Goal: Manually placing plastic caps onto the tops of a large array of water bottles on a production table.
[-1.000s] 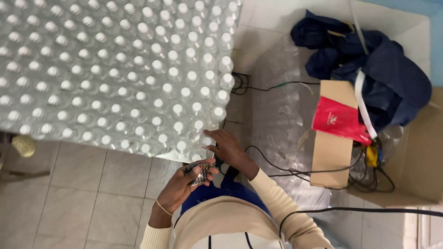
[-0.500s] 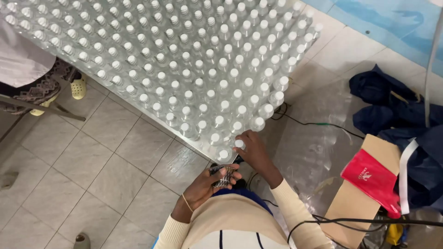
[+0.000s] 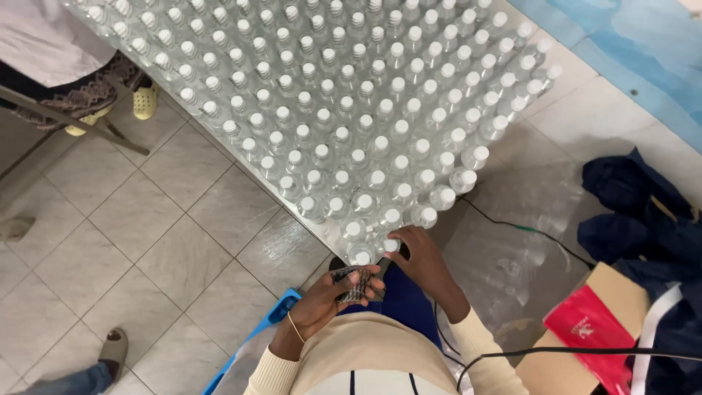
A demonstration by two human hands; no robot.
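Standing on grey tiled floor (image 3: 168, 241) | bottles (image 3: 351, 110) cover table (image 3: 325, 234)

The bottles (image 3: 344, 132) are clear, glossy plastic with matt white caps (image 3: 429, 215). The floor tiles (image 3: 146, 241) are smooth and faintly shiny — pale ceramic by the look. Clear plastic sheeting (image 3: 526, 197) lies glossy and wrinkled. The box (image 3: 585, 344) is matt brown cardboard — the red bag (image 3: 596, 333) on it shines.
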